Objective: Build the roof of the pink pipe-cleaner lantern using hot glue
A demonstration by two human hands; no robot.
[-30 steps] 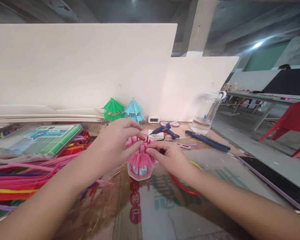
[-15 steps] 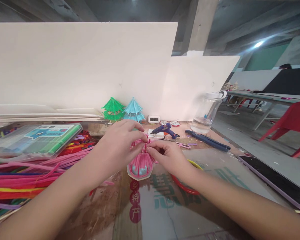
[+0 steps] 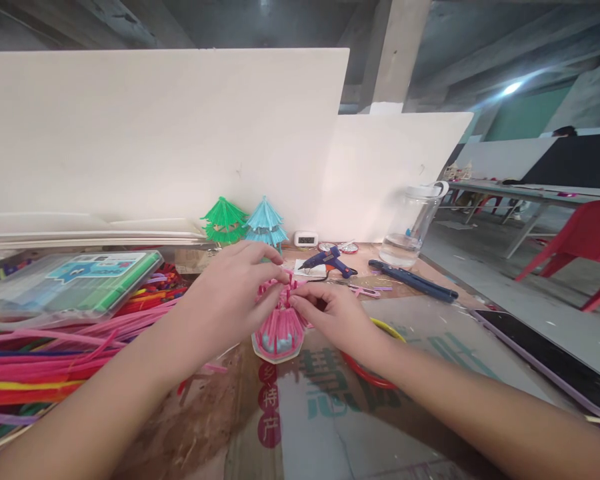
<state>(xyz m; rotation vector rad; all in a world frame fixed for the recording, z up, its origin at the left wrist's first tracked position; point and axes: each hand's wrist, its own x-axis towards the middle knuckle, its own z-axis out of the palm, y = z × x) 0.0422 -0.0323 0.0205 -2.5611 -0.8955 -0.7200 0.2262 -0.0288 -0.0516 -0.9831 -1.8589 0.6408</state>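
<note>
A pink pipe-cleaner dome (image 3: 279,330) stands on the table in front of me, built over a pale blue form. My left hand (image 3: 233,293) pinches the pink strands at its top from the left. My right hand (image 3: 330,312) pinches the same top strands from the right, fingertips almost touching the left ones. Both hands are closed on the pink stems. A green (image 3: 225,221) and a blue (image 3: 266,223) tiered pipe-cleaner tree stand behind, against the white board.
A pile of coloured pipe cleaners (image 3: 55,347) and a clear plastic case (image 3: 70,280) lie at the left. A blue glue gun (image 3: 330,260), a small clock (image 3: 306,238), a clear jar (image 3: 410,227), a dark blue tool (image 3: 413,281), red and yellow rings (image 3: 375,373) and a tablet (image 3: 545,353) lie to the right.
Both hands stay pinched on the dome's top; the fingertips have drawn slightly closer together and the view has shifted a little.
</note>
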